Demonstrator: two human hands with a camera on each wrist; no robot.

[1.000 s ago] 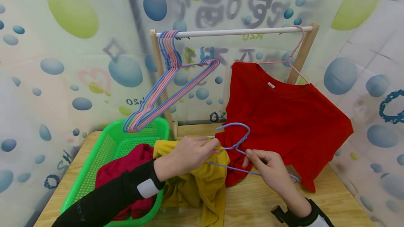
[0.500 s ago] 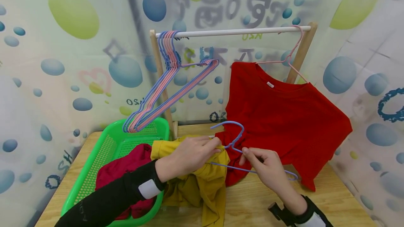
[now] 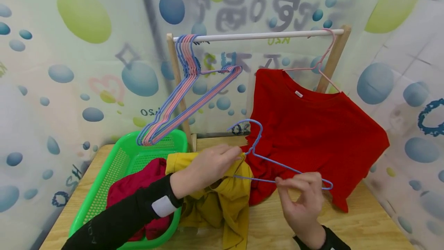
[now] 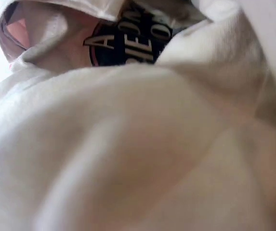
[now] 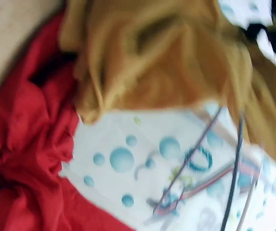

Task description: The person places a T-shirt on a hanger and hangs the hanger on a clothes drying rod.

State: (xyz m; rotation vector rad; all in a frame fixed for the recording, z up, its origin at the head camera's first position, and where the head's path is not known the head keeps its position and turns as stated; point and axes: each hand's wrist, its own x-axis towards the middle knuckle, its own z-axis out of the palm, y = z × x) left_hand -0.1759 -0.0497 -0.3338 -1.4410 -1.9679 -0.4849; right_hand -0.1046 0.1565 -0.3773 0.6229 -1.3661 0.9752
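Head view shows the yellow garment (image 3: 234,198) bunched in the middle, draped beside the green basket (image 3: 91,182) and down onto the counter (image 3: 267,227), with one arm of the blue hanger (image 3: 257,141) tucked into it. The left hand (image 3: 208,167) grips the cloth next to the hanger's neck, its fingers curled over, tips hidden; the right hand (image 3: 304,200) pinches the hanger's lower bar between thumb and forefinger. By its folds the cloth should be soft, light and limp, likely to slump off the hanger's narrow wire if let go; the neckline edge seems the best hold. The hanger looks light and fairly stiff, probably slick, and best steadied at its neck. Writing is scarce: left wrist view has a dark print (image 4: 128,43) with pale letters, an A and perhaps HE, the rest cut off. The red shirt (image 3: 319,134) bears a white neck tag (image 3: 298,94), too small to read. "H2O" appears mirrored on the backdrop (image 3: 38,134).
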